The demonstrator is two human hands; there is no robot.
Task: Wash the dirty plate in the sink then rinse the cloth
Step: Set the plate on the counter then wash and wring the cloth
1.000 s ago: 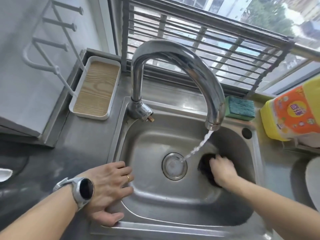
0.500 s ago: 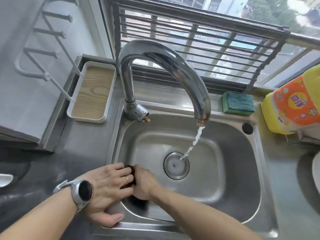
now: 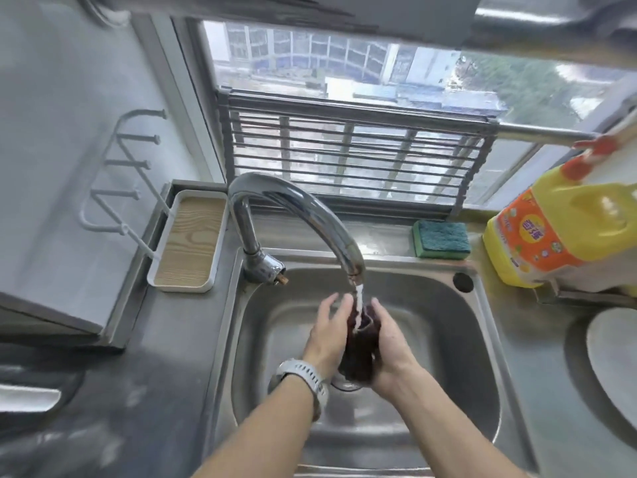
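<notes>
Both hands are under the tap (image 3: 303, 215), over the sink (image 3: 431, 305). The dark cloth (image 3: 360, 353) is sandwiched between them in the stream: right hand (image 3: 389, 353) curls around it, left hand (image 3: 327, 332) presses with straight fingers. A plate (image 3: 613, 360) sits right of the sink.

tap spout (image 3: 310, 215) overhangs basin | sink (image 3: 448, 339) right side open

The yellow detergent bottle (image 3: 565, 232) bears an orange label, unreadable.
</notes>
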